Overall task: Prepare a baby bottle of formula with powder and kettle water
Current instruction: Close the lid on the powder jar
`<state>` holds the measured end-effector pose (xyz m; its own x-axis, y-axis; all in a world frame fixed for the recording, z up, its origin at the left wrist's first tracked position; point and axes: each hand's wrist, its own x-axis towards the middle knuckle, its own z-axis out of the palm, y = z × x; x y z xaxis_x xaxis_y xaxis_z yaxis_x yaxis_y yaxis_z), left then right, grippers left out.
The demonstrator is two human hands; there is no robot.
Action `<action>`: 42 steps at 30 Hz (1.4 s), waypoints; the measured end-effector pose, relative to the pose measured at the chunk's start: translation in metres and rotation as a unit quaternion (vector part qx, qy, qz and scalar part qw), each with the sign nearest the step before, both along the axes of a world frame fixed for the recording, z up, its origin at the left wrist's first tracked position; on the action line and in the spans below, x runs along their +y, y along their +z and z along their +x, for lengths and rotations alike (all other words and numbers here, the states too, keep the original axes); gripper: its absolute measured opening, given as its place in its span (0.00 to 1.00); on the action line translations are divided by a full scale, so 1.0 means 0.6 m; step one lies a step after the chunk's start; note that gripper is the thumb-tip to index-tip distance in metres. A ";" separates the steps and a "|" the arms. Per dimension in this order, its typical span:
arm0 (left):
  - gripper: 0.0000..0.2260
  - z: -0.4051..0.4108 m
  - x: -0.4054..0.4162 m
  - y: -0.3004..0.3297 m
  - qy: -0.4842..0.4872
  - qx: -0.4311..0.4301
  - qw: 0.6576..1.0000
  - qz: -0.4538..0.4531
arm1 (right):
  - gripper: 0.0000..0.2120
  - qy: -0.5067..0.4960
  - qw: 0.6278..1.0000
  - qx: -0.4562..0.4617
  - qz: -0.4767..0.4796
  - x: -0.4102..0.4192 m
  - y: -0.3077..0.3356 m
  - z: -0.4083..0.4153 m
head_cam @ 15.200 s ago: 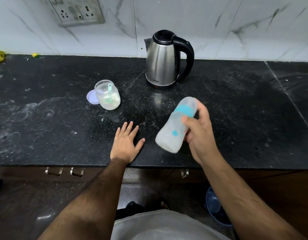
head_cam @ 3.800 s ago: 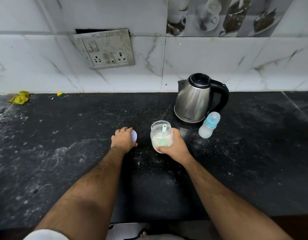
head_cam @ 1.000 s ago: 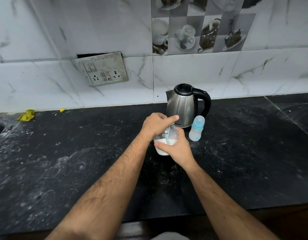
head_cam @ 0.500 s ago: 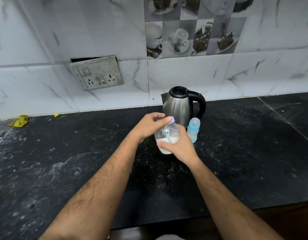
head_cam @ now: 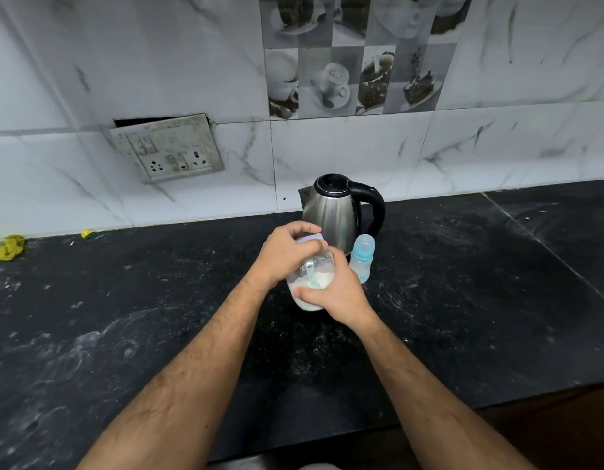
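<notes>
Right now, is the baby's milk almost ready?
Nearly, it looks like. The bottle stands capped beside the kettle, cloudy inside, so it seems mixed already. In hand: the right hand holds the powder jar, tilted, its scoop inside, while the left hand grips the lid at its mouth. Left: finish closing the jar and put it away.

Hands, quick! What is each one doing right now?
Left hand: grips the pale purple lid on top of the clear powder jar.
Right hand: curled round that jar, holding it.
</notes>
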<state>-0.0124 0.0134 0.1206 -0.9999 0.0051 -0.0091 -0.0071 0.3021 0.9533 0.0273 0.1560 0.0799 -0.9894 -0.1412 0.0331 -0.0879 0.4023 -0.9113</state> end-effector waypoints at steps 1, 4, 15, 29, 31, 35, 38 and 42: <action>0.17 0.000 0.001 -0.001 0.000 -0.001 1.000 0.002 | 0.39 0.005 1.000 -0.004 -0.005 0.001 -0.002 -0.001; 0.20 0.001 0.003 -0.005 0.007 0.003 1.000 -0.008 | 0.41 0.023 0.999 -0.023 -0.026 0.003 -0.009 -0.007; 0.26 0.054 -0.025 -0.066 0.030 -0.131 0.973 0.190 | 0.45 0.004 0.996 -0.065 -0.064 0.004 -0.066 -0.005; 0.13 0.072 -0.024 -0.161 0.021 -0.151 0.976 0.153 | 0.45 0.027 0.989 -0.140 0.044 0.040 -0.137 -0.033; 0.14 0.059 -0.022 -0.163 0.011 -0.166 0.977 0.130 | 0.47 0.022 0.988 -0.139 0.058 0.043 -0.147 -0.052; 0.18 0.028 -0.025 -0.163 -0.006 -0.197 0.977 0.083 | 0.44 0.004 0.990 -0.115 0.081 0.039 -0.132 -0.080; 0.20 0.004 -0.025 -0.157 0.005 -0.209 0.975 0.078 | 0.40 0.003 0.991 -0.101 0.093 0.031 -0.116 -0.101; 0.21 -0.022 -0.027 -0.154 0.024 -0.226 0.971 0.079 | 0.38 0.004 0.990 -0.095 0.102 0.021 -0.115 -0.133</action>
<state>-0.0258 -0.0027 0.0285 -0.8933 -0.0044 -0.4494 -0.4454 0.1413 0.8841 -0.0526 0.1684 0.0109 -0.9740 -0.1331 -0.1834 0.0736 0.5799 -0.8114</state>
